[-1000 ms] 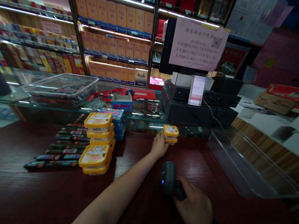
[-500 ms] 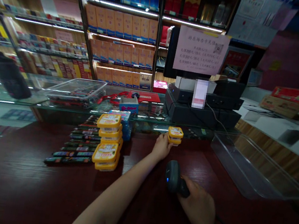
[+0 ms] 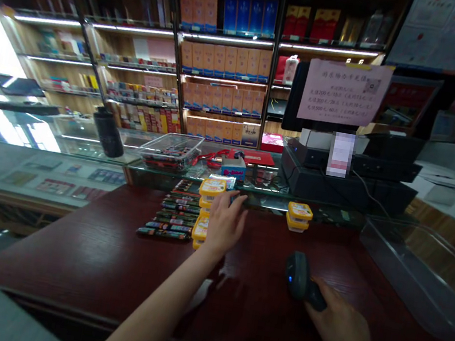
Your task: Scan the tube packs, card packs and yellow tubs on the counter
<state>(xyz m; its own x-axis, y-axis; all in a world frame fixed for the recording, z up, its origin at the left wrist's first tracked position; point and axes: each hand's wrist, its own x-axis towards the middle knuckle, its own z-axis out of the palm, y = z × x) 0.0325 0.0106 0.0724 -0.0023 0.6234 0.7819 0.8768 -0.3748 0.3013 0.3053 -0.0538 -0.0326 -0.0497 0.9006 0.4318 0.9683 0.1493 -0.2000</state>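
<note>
My left hand [image 3: 226,223] is beside several stacked yellow-lidded plastic tubs [image 3: 212,186], its fingers apart and curved, with nothing seen in them. It hides part of those stacks. Gripped in my right hand [image 3: 344,324] is a dark handheld barcode scanner [image 3: 298,278] with a small blue light, held over the dark red wooden counter [image 3: 78,250]. A separate pair of yellow tubs [image 3: 299,216], one on top of the other, stands beyond the scanner. Left of the larger stacks lies a row of slim dark printed packets [image 3: 177,209].
At the right is a clear plastic bin [image 3: 420,272]. Along the back stand a clear tray of packets [image 3: 172,151], a black bottle [image 3: 108,132], a small blue box [image 3: 234,167] and a monitor with a pink paper sign [image 3: 342,94]. Lit shelves with boxes [image 3: 228,61] rise behind.
My left hand has let go of the small pair of tubs and moved left to the larger stacks. The scanner stays in my right hand. The view has turned left.
</note>
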